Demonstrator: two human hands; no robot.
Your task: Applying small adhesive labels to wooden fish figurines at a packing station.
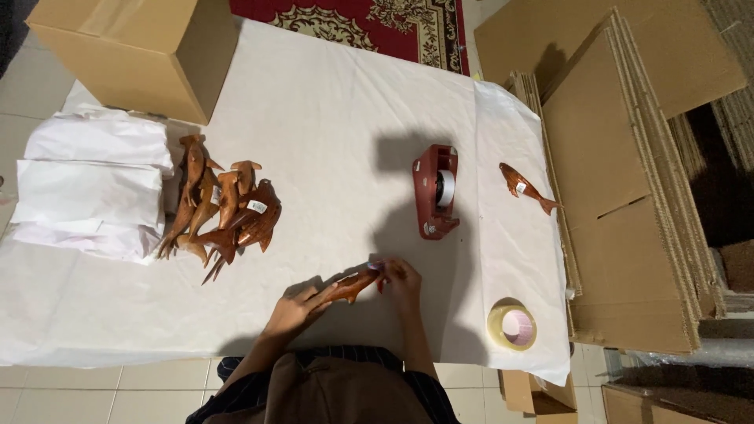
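My left hand (294, 308) grips a small brown wooden dolphin figure (351, 286) by its tail end, low over the white paper sheet (330, 118). My right hand (400, 281) pinches the figure's other end with its fingertips. A pile of several similar wooden dolphins (224, 208) lies to the left. One more wooden dolphin (524, 187) lies alone at the right. A red tape dispenser (436, 191) with a white roll stands just beyond my hands.
A roll of clear tape (512, 327) sits at the near right corner. Stacked white paper (90, 184) lies at the left, a cardboard box (129, 51) at the back left, flat cardboard sheets (628, 188) at the right, and a red patterned rug (361, 23) beyond.
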